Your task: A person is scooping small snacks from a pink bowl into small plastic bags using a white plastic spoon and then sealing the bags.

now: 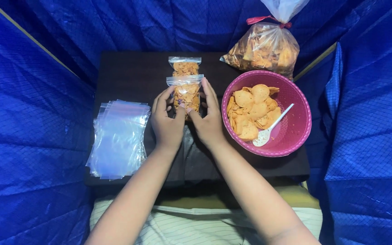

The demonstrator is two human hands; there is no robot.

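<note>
1. My left hand [167, 119] and right hand [208, 117]: both pinching a small filled chip bag [186, 93], mid-bench [128, 75].
2. Second filled bag [185, 66]: just behind it.
3. Pink basket [296, 122] of chips: right.
4. Empty bags [119, 138]: left.

Two hands are showing: a left hand [167, 119] and a right hand [208, 117]. Two small filled chip bags are lying on the table [128, 75]: a near bag [186, 93] and a far bag [185, 66]. One big tied bag [263, 50] of chips is sitting at the back. One pink bowl [296, 122] is standing at the right, and one white spoon [271, 128] is lying in it. One stack of empty bags [119, 138] is lying at the left; its sheets are too many to count.
</note>
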